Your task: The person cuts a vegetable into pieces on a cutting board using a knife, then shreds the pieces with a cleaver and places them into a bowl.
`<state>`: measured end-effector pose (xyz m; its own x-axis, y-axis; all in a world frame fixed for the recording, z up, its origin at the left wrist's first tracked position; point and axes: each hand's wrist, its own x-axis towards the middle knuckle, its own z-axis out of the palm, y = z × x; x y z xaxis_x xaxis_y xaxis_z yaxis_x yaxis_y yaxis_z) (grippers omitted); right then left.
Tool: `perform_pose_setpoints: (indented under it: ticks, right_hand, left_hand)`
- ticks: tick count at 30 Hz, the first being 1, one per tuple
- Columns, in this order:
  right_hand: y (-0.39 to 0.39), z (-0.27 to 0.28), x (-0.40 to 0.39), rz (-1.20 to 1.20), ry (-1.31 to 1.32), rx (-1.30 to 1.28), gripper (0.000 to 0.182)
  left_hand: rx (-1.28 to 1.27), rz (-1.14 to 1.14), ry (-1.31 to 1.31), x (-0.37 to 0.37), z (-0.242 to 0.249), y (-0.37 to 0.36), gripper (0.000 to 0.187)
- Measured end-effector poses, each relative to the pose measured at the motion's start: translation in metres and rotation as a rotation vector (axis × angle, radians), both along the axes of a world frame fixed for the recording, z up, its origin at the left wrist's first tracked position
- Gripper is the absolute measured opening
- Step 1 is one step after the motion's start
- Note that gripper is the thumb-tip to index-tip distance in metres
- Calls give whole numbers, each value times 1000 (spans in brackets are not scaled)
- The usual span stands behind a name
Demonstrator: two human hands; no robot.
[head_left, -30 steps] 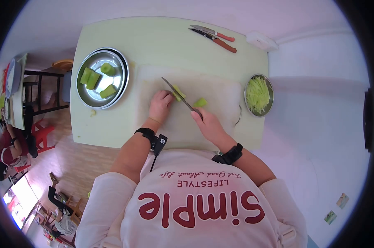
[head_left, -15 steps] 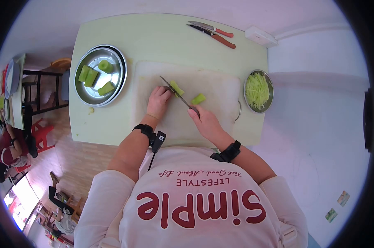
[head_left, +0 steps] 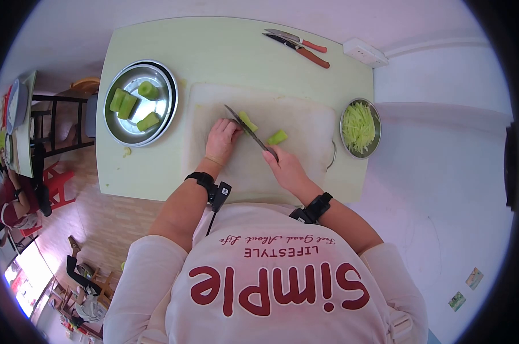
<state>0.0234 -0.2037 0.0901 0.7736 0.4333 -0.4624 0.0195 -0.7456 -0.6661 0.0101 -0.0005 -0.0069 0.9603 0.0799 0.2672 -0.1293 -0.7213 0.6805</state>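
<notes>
My right hand [head_left: 288,171] is closed round the handle of a kitchen knife [head_left: 255,136], whose blade slants up and left across the white cutting board [head_left: 305,114]. Against the blade's far side rests a piece of peeled green vegetable [head_left: 247,121], like celtuce stem. On the other side, my left hand [head_left: 221,141] has its fingers curled down at this piece, pressing it beside the blade. The fingertips and part of the piece are hidden. A second short green chunk [head_left: 278,137] lies on the board right of the knife.
At left, a steel bowl [head_left: 170,109] holds several green chunks. Shredded green strips fill a smaller steel bowl [head_left: 377,127] at right. Two more knives, one red-handled [head_left: 314,47] and one brown-handled [head_left: 312,57], lie at the back near a white socket box [head_left: 365,53].
The knife has shifted very slightly against the vegetable piece. Both hands stay nearly in place; the whole view has moved a little.
</notes>
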Motion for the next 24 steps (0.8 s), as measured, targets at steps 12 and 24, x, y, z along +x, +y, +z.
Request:
perform_pose_setpoints:
  ticks: [12,24]
  right_hand:
    - [-3,-11,-3,-27,-15,73,47]
    - [-5,-17,-3,2,-49,41,46]
  left_hand:
    - [-15,69,535,14,24,-3,16]
    - [-789,258,942,20,15,-3,20]
